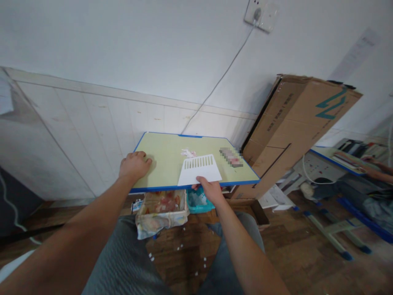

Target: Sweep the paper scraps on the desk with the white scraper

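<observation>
A white slotted card (199, 176), with a row of narrow openings along its far side, lies over the front of the pale green desk (162, 143). My right hand (208, 189) pinches its near edge, thumb on top and fingers underneath. At the desk's left edge, my left hand (135, 165) rests loosely on the top, fingers slightly curled and apart, with nothing seen in it. Crumpled white scraps (188, 153) lie just behind the card. To the right is a blurred-out flat object (231, 157), whose kind I cannot make out.
Under the desk stand a cloth-lined basket (161, 219) and a teal bin (198, 201). A tall cardboard box (294, 123) leans against the wall at right. White bits dot the wooden floor (175, 266). Another person's arm (376, 172) shows by a second desk (337, 160).
</observation>
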`<state>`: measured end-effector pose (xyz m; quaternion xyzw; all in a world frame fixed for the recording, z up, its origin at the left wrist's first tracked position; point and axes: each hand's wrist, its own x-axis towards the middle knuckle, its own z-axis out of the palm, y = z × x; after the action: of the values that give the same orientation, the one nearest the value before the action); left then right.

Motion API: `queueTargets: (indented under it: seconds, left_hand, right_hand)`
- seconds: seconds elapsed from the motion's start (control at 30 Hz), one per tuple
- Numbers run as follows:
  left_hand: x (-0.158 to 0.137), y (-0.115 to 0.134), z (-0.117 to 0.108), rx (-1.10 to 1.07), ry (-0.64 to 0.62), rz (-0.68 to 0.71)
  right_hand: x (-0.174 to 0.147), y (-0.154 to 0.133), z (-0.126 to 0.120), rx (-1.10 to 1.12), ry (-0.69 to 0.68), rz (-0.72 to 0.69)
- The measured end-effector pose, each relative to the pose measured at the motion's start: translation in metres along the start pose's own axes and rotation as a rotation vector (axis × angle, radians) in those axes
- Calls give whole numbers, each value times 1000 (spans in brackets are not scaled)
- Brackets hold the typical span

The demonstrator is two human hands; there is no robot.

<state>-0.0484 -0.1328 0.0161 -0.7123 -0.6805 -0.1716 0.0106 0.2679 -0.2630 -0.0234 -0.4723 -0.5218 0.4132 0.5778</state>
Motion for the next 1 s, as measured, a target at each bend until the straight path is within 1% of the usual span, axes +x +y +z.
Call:
queueTargets:
  seconds: [0.17, 0.27, 0.4, 0.5, 0.57, 0.67, 0.83, 1.0]
  left_hand:
    - [-1, 3, -1, 47, -29, -25]
    - [-2, 4, -2, 52, -32, -16]
    - [-1, 2, -2, 63, -46, -2]
    - [2, -1, 0, 68, -36, 5]
    - [4, -4, 3, 60, -16, 16]
    - [7, -7, 7, 58, 2, 18]
    - [8, -8, 10, 59, 11, -4]
    - [9, -7, 6, 73, -14, -7]
  right_hand:
    - [4, 8, 1, 51, 48, 10]
    - [12, 14, -6, 94, 149, 17]
    - [35, 11, -35, 151, 354, 11]
    - [54, 4, -60, 158, 443, -4]
    - [63, 2, -73, 146, 463, -4]
    - [70, 5, -83, 114, 456, 21]
    - [69, 15, -88, 81, 413, 66]
    - [67, 15, -89, 61, 391, 76]
